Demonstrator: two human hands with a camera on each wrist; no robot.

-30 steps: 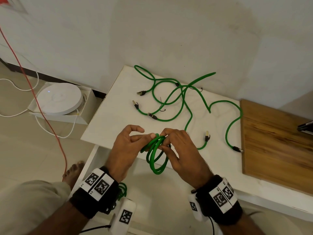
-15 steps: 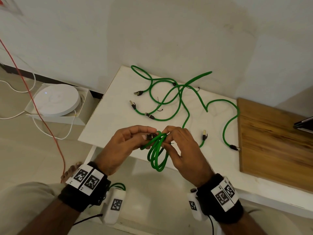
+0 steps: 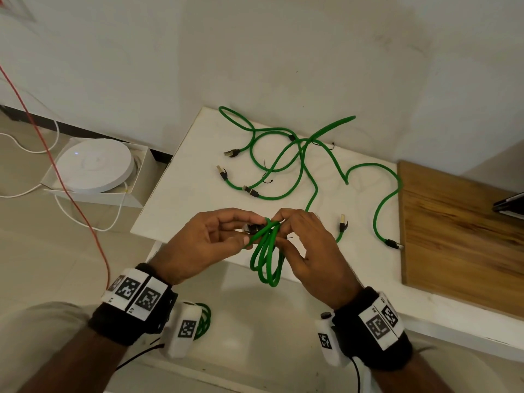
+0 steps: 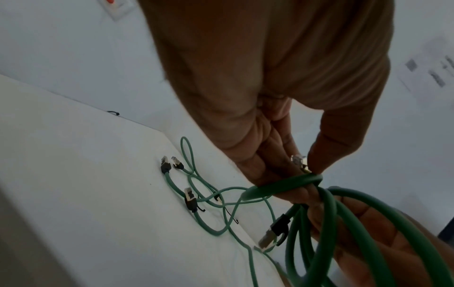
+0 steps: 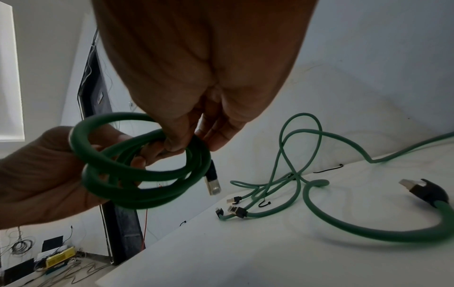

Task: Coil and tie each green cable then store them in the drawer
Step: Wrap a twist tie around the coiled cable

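Head view: I see the coiled green cable (image 3: 266,258) held between both hands above the near edge of the white surface (image 3: 181,199). The coil's long axis runs roughly vertical, loops hanging down toward me. Left hand (image 3: 204,245) pinches a plug end at the top of the coil, fingers curled; right hand (image 3: 307,251) grips the top of the loops from the other side, fingers curled round them. Loose green cables (image 3: 300,165) lie tangled farther back on the surface, near the wall; a wooden board (image 3: 459,239) sits to the right. A white round device (image 3: 95,165) sits in a box on the floor at left, crossed by a red wire (image 3: 71,194).

Left wrist view: fingertips (image 4: 317,161) pinch a metal plug (image 4: 298,160); one turn wraps across the bundle.

Right wrist view: right hand's fingers (image 5: 176,139) close on the coil's upper edge; a second plug (image 5: 212,182) points down beside it. Surface and loose cables lie beyond.
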